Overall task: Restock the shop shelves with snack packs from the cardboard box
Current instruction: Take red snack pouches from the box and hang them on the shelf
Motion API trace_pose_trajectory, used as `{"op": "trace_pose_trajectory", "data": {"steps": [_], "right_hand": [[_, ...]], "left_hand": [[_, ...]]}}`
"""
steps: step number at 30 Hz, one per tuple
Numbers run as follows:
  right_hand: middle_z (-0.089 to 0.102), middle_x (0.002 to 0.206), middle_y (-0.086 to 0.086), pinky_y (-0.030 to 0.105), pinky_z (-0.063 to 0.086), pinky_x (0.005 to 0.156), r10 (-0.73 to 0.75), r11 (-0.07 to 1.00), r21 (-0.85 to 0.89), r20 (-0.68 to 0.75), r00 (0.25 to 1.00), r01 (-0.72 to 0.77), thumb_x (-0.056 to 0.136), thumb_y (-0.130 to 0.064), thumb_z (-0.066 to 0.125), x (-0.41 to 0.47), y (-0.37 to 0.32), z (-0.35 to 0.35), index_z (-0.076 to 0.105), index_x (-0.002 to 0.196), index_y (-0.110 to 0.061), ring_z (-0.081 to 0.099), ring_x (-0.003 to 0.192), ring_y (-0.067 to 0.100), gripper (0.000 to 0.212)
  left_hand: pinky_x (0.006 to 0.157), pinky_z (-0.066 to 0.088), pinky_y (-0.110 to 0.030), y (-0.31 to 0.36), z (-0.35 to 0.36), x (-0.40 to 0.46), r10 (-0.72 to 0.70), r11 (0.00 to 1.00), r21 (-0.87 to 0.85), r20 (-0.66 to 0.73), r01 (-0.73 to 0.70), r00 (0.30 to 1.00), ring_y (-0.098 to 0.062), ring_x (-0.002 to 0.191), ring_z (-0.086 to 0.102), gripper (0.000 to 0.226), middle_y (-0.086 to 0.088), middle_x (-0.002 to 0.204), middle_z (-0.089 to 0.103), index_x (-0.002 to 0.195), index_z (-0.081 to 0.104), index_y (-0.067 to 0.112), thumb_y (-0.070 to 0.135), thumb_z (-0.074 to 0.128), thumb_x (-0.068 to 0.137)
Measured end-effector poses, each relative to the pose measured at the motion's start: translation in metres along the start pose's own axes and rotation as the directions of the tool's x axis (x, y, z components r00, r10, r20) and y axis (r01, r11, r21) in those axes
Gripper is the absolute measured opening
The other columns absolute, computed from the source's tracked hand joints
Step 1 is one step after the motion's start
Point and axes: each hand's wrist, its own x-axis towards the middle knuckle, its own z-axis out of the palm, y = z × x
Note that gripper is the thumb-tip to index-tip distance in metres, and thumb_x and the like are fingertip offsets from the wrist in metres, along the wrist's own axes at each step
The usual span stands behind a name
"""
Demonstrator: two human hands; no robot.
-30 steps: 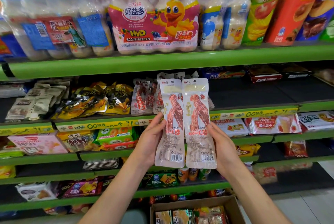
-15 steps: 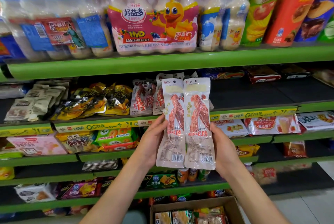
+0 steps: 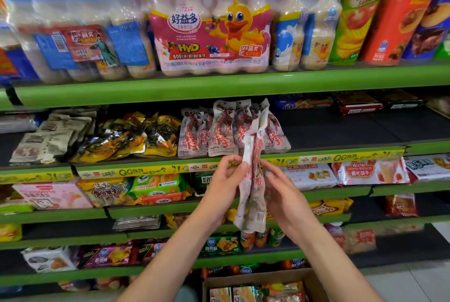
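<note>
Presently, two long, narrow snack packs [image 3: 252, 180] stand upright between the hands, brought together face to face so that only their thin edges show; their long axis runs near vertical, tops tilted slightly right toward the shelf. The left hand [image 3: 222, 187] pinches the near edge with thumb and curled fingers; the right hand [image 3: 283, 194] presses the far side with fingers bent round the packs; both hold at mid-length, neither plainly nearer the shelf. The matching packs [image 3: 226, 129] already stocked lie directly above and beyond the held tops, leaning back in a fanned row on the dark shelf [image 3: 341, 129]; bare shelf lies just to their right. In my judgement the coming move is up and forward, top edge first, over the yellow price strip [image 3: 146, 170]. The packs are soft film pouches, white with red print, glossy and somewhat lumpy round the contents; they should flex and slide readily. The cardboard box [image 3: 314, 277] sits below, between the forearms, with further packets inside.
</note>
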Motion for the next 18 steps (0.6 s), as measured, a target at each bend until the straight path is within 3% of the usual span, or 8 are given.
{"op": "trace_pose_trajectory", "data": {"steps": [2,5,9,12,15,18], "right_hand": [[0.072,0.120,0.010,0.036,0.055,0.084,-0.020,1.000,-0.015,0.016,1.000,0.021,0.096,-0.010,0.057,-0.001,0.003,0.001,0.067,0.127,-0.036,0.069,0.105,0.026,0.042],[0.072,0.118,0.009,0.030,0.058,0.078,-0.061,0.998,-0.004,0.026,0.998,0.061,0.085,-0.015,0.070,-0.003,0.004,-0.001,0.066,0.128,-0.038,0.071,0.104,0.023,0.049],[0.065,0.125,0.013,0.051,0.058,0.092,-0.068,0.998,-0.013,0.012,0.998,0.068,0.080,-0.017,0.077,0.000,0.005,-0.002,0.065,0.129,-0.038,0.068,0.112,0.033,0.055],[0.066,0.121,0.008,0.040,0.061,0.080,-0.079,0.995,-0.054,-0.005,0.997,0.078,0.078,-0.015,0.078,0.001,0.004,-0.001,0.067,0.127,-0.037,0.072,0.105,0.031,0.055],[0.072,0.112,-0.005,0.029,0.059,0.071,-0.087,0.993,-0.088,-0.029,0.996,0.084,0.086,-0.007,0.073,0.006,0.002,0.004,0.070,0.120,-0.037,0.074,0.097,0.024,0.045],[0.073,0.106,-0.015,0.025,0.059,0.071,-0.096,0.979,-0.184,-0.050,0.994,0.085,0.092,0.000,0.066,0.017,-0.005,0.007,0.073,0.111,-0.040,0.073,0.096,0.017,0.045]], "left_hand": [[0.102,0.049,-0.049,0.003,0.004,-0.001,0.001,1.000,0.024,0.016,-0.001,1.000,-0.026,0.112,0.068,0.018,0.000,0.112,0.075,0.111,0.063,0.035,0.044,0.050,0.103],[0.098,0.052,-0.042,0.003,0.004,-0.003,-0.030,1.000,0.003,0.102,0.029,0.994,-0.021,0.114,0.068,0.023,0.003,0.119,0.074,0.121,0.061,0.042,0.042,0.047,0.103],[0.086,0.056,-0.030,0.000,0.000,-0.006,-0.020,1.000,-0.014,0.167,0.023,0.986,-0.018,0.109,0.070,0.039,-0.002,0.120,0.072,0.125,0.059,0.046,0.039,0.071,0.089],[0.075,0.056,-0.023,0.000,-0.005,0.001,-0.011,1.000,0.002,0.089,0.010,0.996,-0.012,0.096,0.072,0.046,-0.007,0.123,0.068,0.123,0.059,0.039,0.026,0.073,0.082],[0.069,0.057,-0.024,0.001,-0.008,0.007,-0.005,1.000,0.016,0.017,0.005,1.000,-0.008,0.083,0.074,0.039,-0.006,0.121,0.064,0.120,0.057,0.035,0.007,0.064,0.094],[0.065,0.057,-0.018,0.008,-0.015,0.012,0.020,0.996,0.087,-0.022,-0.018,1.000,-0.003,0.079,0.073,0.039,0.001,0.116,0.062,0.116,0.056,0.039,0.006,0.062,0.095]]}}
